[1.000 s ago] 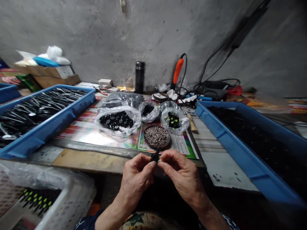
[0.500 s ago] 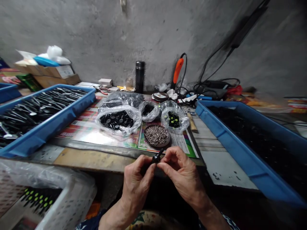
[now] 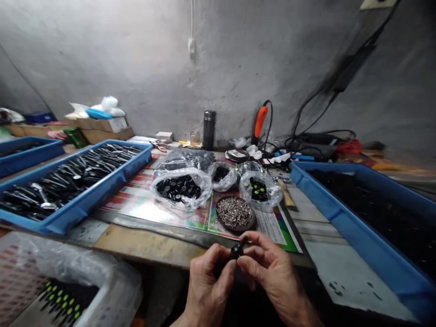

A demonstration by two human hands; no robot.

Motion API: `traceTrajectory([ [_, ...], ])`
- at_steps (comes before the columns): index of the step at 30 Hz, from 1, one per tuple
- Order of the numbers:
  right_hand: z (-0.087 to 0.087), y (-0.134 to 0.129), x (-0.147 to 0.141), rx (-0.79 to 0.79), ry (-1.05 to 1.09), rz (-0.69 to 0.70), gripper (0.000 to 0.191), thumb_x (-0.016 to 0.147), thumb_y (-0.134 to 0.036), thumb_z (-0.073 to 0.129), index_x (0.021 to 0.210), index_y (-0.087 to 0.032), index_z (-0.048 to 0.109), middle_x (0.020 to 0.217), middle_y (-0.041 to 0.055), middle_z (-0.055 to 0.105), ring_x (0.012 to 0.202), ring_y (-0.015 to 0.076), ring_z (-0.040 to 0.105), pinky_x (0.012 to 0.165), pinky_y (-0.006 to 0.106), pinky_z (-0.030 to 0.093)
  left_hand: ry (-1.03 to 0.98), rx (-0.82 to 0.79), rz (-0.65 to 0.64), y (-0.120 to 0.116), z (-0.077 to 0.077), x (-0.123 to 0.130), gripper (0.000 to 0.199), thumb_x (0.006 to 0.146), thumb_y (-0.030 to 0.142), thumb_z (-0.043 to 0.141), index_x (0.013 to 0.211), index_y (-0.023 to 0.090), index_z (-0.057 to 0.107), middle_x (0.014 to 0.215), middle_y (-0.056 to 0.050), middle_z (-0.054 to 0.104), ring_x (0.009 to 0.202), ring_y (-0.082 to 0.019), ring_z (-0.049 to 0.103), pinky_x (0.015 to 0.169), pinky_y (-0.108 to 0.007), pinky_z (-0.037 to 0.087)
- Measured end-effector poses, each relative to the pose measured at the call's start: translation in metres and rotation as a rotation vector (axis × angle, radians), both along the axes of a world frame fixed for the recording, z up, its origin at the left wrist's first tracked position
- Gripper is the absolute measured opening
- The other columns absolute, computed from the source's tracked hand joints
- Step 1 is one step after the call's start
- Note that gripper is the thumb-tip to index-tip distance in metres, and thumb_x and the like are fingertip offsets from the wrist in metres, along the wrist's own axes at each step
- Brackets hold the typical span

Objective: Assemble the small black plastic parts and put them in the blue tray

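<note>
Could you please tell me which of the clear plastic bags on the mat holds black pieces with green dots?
The rightmost bag; it alone shows green among its black pieces.

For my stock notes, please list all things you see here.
Blue trays: three, blue, two left, one right.
Bags of black parts: four, clear, mid-bench.
Round dish of metal pieces: one, brown, before the bags.
Flask: one, black, by the wall.
Corded tool: one, orange handle, by the wall.
Crate: one, white, front left.
Small black part: one, black, between both hands.
Left hand: one, holding the part.
Right hand: one, holding the part.
</note>
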State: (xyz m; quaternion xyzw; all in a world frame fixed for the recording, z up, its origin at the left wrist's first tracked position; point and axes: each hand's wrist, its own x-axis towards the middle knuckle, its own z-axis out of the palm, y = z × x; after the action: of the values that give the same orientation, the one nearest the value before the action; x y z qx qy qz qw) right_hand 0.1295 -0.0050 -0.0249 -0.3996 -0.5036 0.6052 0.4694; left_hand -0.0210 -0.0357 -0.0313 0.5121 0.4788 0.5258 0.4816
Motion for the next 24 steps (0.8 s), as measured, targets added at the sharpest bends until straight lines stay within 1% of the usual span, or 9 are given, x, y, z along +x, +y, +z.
traceTrajectory([
  [3,-0.007,0.001,0.003,-0.009,-0.028,0.059,0.049,0.078,-0.056,0.085,0.100,-0.015,0.070,0.074,0.0031,0.064,0.049,0.0101,0.050,0.042,0.015,0.040,-0.118,-0.086,-0.068,0.002,-0.004,0.003,0.040,0.085,0.053,0.069,0.077,0.015,0.064,0.062,-0.003,0.066,0.050,-0.010,0.050,0.047,-0.019,0.038],
  [6,-0.010,0.001,0.003,0.013,-0.060,0.062,0.049,0.079,-0.061,0.082,0.097,-0.015,0.073,0.071,0.0029,0.063,0.050,0.0104,0.048,0.042,0.016,0.038,-0.220,-0.130,-0.057,0.004,-0.007,0.007,0.050,0.077,0.063,0.073,0.073,0.015,0.061,0.057,-0.002,0.063,0.044,-0.007,0.044,0.042,-0.018,0.034],
  [8,-0.009,0.001,0.002,0.029,-0.076,0.056,0.051,0.080,-0.063,0.080,0.096,-0.016,0.073,0.073,0.0041,0.064,0.055,0.0136,0.052,0.044,0.017,0.040,-0.264,-0.146,-0.039,0.005,-0.007,0.009,0.054,0.073,0.066,0.075,0.072,0.015,0.060,0.056,-0.003,0.063,0.042,-0.007,0.043,0.040,-0.018,0.032],
  [11,-0.010,0.000,0.000,0.042,-0.076,0.062,0.051,0.081,-0.063,0.080,0.097,-0.016,0.072,0.079,0.0060,0.065,0.065,0.0184,0.057,0.050,0.020,0.044,-0.282,-0.147,-0.024,0.006,-0.008,0.012,0.055,0.071,0.067,0.077,0.070,0.015,0.060,0.055,-0.005,0.065,0.042,-0.009,0.047,0.039,-0.019,0.032],
  [15,-0.014,-0.001,-0.005,0.008,-0.019,0.022,0.048,0.082,-0.061,0.080,0.093,-0.015,0.071,0.075,0.0035,0.062,0.057,0.0138,0.051,0.048,0.019,0.041,-0.353,-0.114,-0.054,0.008,-0.012,0.014,0.054,0.071,0.067,0.077,0.070,0.016,0.059,0.053,-0.005,0.065,0.043,-0.012,0.052,0.040,-0.021,0.033],
  [17,-0.016,-0.002,-0.009,-0.008,0.025,-0.011,0.046,0.079,-0.060,0.083,0.089,-0.016,0.070,0.073,0.0027,0.061,0.057,0.0134,0.051,0.048,0.018,0.041,-0.364,-0.111,-0.064,0.008,-0.014,0.014,0.054,0.071,0.066,0.077,0.071,0.016,0.059,0.053,-0.005,0.065,0.044,-0.012,0.052,0.040,-0.020,0.032],
  [19,-0.017,-0.004,-0.013,-0.010,0.056,-0.048,0.046,0.076,-0.059,0.085,0.087,-0.017,0.070,0.073,0.0021,0.061,0.059,0.0148,0.053,0.049,0.019,0.044,-0.341,-0.121,-0.064,0.008,-0.015,0.013,0.053,0.073,0.066,0.076,0.071,0.015,0.060,0.054,-0.005,0.065,0.042,-0.010,0.049,0.040,-0.020,0.030],
  [21,-0.017,-0.006,-0.015,0.008,0.048,-0.091,0.046,0.077,-0.060,0.084,0.086,-0.017,0.070,0.074,0.0022,0.061,0.063,0.0169,0.056,0.055,0.021,0.049,-0.331,-0.119,-0.057,0.008,-0.017,0.013,0.053,0.073,0.065,0.076,0.071,0.015,0.060,0.055,-0.005,0.065,0.041,-0.008,0.047,0.040,-0.020,0.030],
  [24,-0.019,-0.004,-0.014,0.056,-0.012,-0.111,0.044,0.079,-0.058,0.083,0.085,-0.017,0.068,0.078,0.0032,0.062,0.071,0.0194,0.059,0.061,0.023,0.053,-0.338,-0.101,-0.014,0.009,-0.019,0.015,0.053,0.071,0.064,0.079,0.068,0.014,0.061,0.056,-0.004,0.064,0.046,-0.010,0.050,0.044,-0.020,0.034],
])
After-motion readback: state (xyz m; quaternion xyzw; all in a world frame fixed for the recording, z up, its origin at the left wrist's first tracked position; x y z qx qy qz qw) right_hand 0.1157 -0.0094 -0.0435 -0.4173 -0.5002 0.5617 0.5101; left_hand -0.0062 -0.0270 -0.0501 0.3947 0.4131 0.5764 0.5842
